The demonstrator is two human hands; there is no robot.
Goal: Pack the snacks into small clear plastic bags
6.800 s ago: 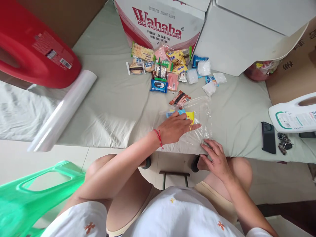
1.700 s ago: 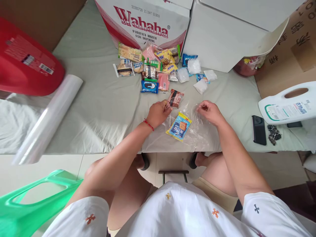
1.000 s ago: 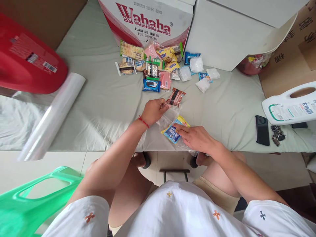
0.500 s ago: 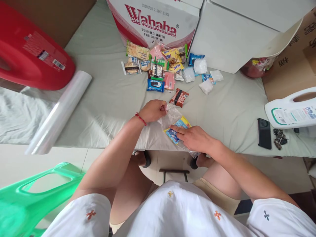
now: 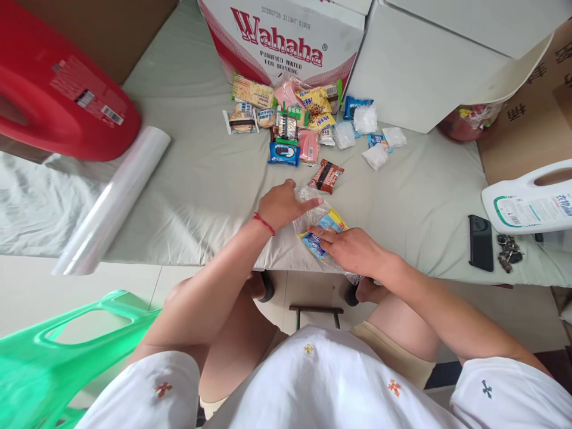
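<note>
A blue and yellow snack packet lies near the front edge of the cloth-covered surface, with clear plastic film around it. My right hand rests on the packet, its fingers stretched over the wrapper. At the film's upper left is my left hand, thumb spread away from the fingers and lying over the plastic; nothing is gripped in it. Just beyond the film sits a brown-red packet. Farther back, several small snack packets are heaped, with white-wrapped pieces at their right.
A roll of clear film and a red jug are at the left. The Wahaha box stands behind the snacks. On the right are a white bottle, a black phone and keys.
My left hand has opened from its pinch on the film, and its thumb now reaches rightward over the plastic. My right hand stays on the packet. The view has shifted slightly.
</note>
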